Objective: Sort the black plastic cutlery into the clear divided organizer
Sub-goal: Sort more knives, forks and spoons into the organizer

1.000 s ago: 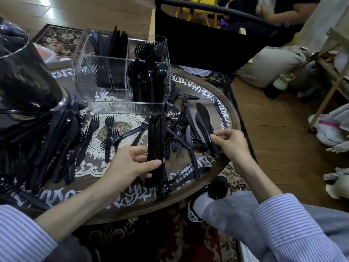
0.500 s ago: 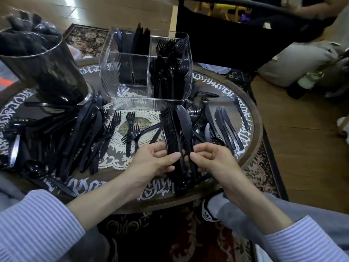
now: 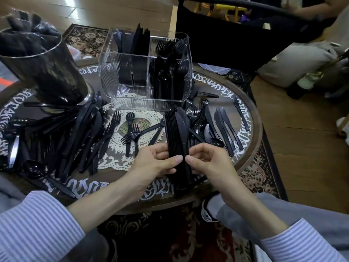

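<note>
Left hand point(image 3: 156, 161) and right hand point(image 3: 205, 161) grip a knife stack point(image 3: 176, 133) before the organizer point(image 3: 145, 72).

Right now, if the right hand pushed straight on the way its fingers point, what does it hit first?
The knife stack it already pinches; just past that, the left hand, whose thumb nearly meets the right hand. Depth between the thumbs is unclear.

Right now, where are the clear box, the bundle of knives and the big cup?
clear box point(image 3: 132, 95), head view, front wall.
bundle of knives point(image 3: 174, 129), head view, blades above the hands.
big cup point(image 3: 47, 72), head view, side wall.
</note>
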